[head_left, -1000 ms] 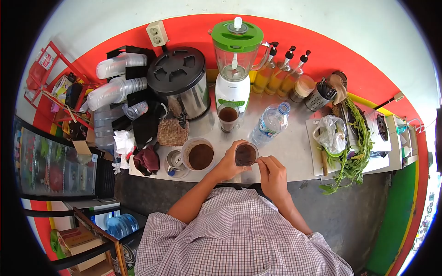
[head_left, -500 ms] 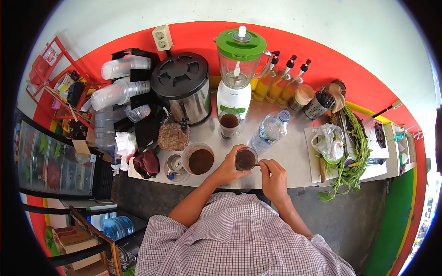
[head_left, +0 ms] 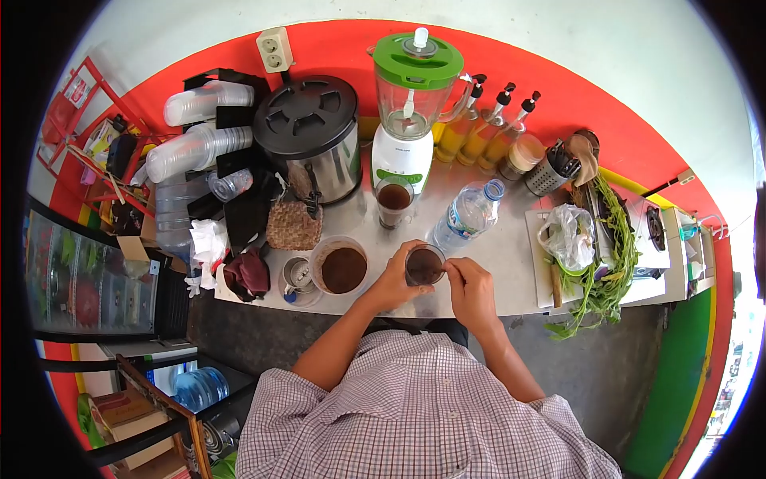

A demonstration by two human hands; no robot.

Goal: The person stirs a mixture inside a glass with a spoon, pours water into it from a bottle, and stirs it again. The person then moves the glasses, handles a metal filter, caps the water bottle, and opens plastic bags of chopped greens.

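Observation:
My left hand (head_left: 393, 281) is wrapped round a clear cup (head_left: 424, 266) of dark brown liquid, held over the front edge of the counter. At the cup's right rim, the fingers of my right hand (head_left: 471, 291) pinch a thin utensil whose lower end is hidden in the liquid. Left of my left hand stands a clear tub (head_left: 317, 275) with dark brown powder in it. Behind the cup is another clear cup (head_left: 395, 209) holding brown liquid. A clear water bottle (head_left: 467, 215) with a blue neck leans in view just beyond my hands.
A blender (head_left: 404, 156) with a green lid and a steel container (head_left: 307, 128) with a black lid stand at the back. Pump bottles (head_left: 479, 140) are to their right. Leafy greens (head_left: 610, 247) hang over the right side. A metal tin (head_left: 298, 274) sits beside the tub.
The view has shifted slightly, so the counter things sit a little higher and further left. Both hands keep their hold at the cup, and the utensil's thin handle is less visible now.

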